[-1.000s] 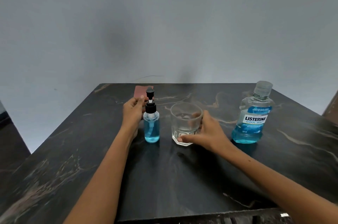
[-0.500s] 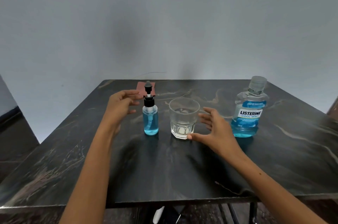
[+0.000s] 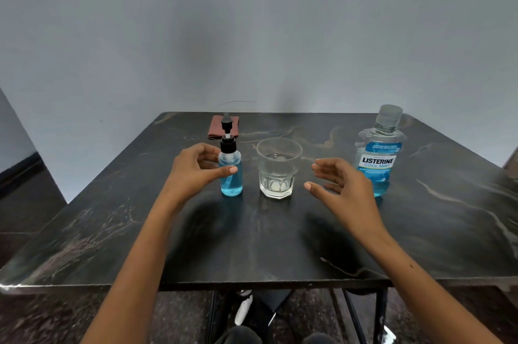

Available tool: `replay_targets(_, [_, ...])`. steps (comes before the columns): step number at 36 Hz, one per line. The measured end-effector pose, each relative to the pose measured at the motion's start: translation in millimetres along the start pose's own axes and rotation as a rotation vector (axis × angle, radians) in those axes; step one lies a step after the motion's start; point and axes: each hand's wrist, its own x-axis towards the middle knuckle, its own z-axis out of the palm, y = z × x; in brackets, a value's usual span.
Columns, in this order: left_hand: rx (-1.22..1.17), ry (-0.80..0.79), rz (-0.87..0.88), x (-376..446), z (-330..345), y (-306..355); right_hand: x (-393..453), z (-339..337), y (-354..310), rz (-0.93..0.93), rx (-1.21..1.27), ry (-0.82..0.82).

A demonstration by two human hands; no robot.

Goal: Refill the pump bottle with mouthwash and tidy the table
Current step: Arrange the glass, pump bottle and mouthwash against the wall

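A small clear pump bottle (image 3: 231, 179) with a black pump head holds blue liquid and stands left of centre on the dark marble table (image 3: 266, 237). My left hand (image 3: 193, 172) curls round it, with the thumb across its front and the fingers at its far left side. To the right of the pump bottle stands a glass tumbler (image 3: 277, 175), which looks empty. My right hand (image 3: 342, 189) hovers open between the tumbler and the Listerine mouthwash bottle (image 3: 378, 153), touching neither. The capped mouthwash bottle is about half full.
A folded reddish-brown cloth (image 3: 217, 126) lies at the table's far edge behind the pump bottle. A grey wall rises right behind the table. Below the near table edge I see the metal frame (image 3: 378, 312) and my knees.
My left hand has come back to the pump bottle and its thumb now crosses the bottle's front. My right hand let go of the tumbler and drew off to the right.
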Motion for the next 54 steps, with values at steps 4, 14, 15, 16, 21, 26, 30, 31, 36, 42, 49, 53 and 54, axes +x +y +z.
replay_targets(4, [-0.01, -0.113, 0.024, -13, -7, 4, -4, -1, -4, -0.028, 0.037, -0.002])
replay_targets(14, [-0.126, -0.392, 0.151, -53, 23, 29, -24, 13, -32, -0.225, 0.112, -0.175])
replay_targets(15, [-0.134, -0.416, 0.165, -55, 28, 32, -26, 14, -32, -0.242, 0.1, -0.182])
replay_targets(16, [-0.148, -0.437, 0.179, -57, 33, 35, -27, 15, -32, -0.255, 0.093, -0.176])
replay_targets(21, [-0.183, -0.396, 0.215, -60, 54, 41, -25, 8, -25, -0.231, 0.12, -0.101])
replay_targets(26, [-0.115, -0.142, 0.236, -57, 54, 44, -15, -2, -20, -0.158, 0.157, -0.21])
replay_targets(30, [-0.075, 0.132, 0.241, -46, 46, 37, -3, -17, -16, -0.125, 0.15, -0.336])
replay_targets(31, [-0.052, 0.155, 0.226, -41, 44, 34, -1, -21, -15, -0.128, 0.126, -0.347])
replay_targets(36, [-0.011, 0.062, 0.119, -17, 47, 21, -1, -23, -14, -0.132, 0.031, -0.304])
replay_targets(42, [-0.04, -0.051, 0.073, -5, 65, 12, -13, 1, -19, -0.156, -0.182, -0.151])
replay_targets(49, [-0.057, -0.063, 0.092, -1, 77, 17, -7, 5, -5, -0.258, -0.261, -0.095])
replay_targets(53, [-0.058, -0.036, 0.101, -1, 80, 18, -1, -3, -2, -0.262, -0.213, -0.145])
replay_targets(54, [-0.06, -0.031, 0.097, -1, 80, 18, -1, -4, -3, -0.262, -0.208, -0.16])
